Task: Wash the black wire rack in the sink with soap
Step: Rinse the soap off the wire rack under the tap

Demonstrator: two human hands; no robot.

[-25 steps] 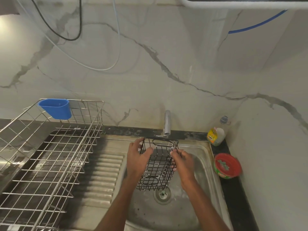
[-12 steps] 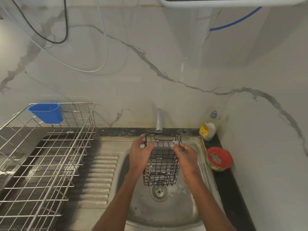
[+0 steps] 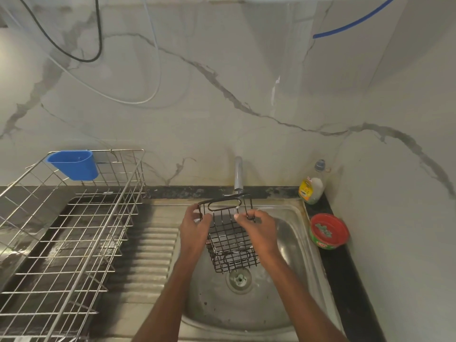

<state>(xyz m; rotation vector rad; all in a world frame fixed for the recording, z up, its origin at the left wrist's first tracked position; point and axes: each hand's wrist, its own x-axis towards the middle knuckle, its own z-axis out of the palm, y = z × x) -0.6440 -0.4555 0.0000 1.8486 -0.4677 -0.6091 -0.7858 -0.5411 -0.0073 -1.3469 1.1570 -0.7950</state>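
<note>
We hold the black wire rack [image 3: 228, 234] just right of the middle of the frame, above the basin of the sink [image 3: 291, 317] and right under the tap [image 3: 238, 174], with its lower end hanging over the drain [image 3: 239, 279] without touching it, as far as we can tell. Our left hand [image 3: 193, 228] curls round the rack's upper left edge and our right hand [image 3: 261, 229] pinches the wire at its upper right corner, so both hands grip it and neither lies open. We judge the rack light, since two loose grips near the top carry it easily, and stiff, a welded grid that should keep its shape under scrubbing. Wet and soapy, the thin coated wires will likely turn slippery, so the thicker rim wire and the corners look like the best places to take hold; fingers hooked through the mesh would also keep it from sliding out. Its long axis runs from the tap down toward the bottom of the frame, tilted with the upper end leaning toward the wall. The top rim with its oval loop points up and away from us, and the closed base points down toward the drain. A soap bottle [image 3: 311, 187] stands on the counter [image 3: 355, 292] at the right of the sink.
</note>
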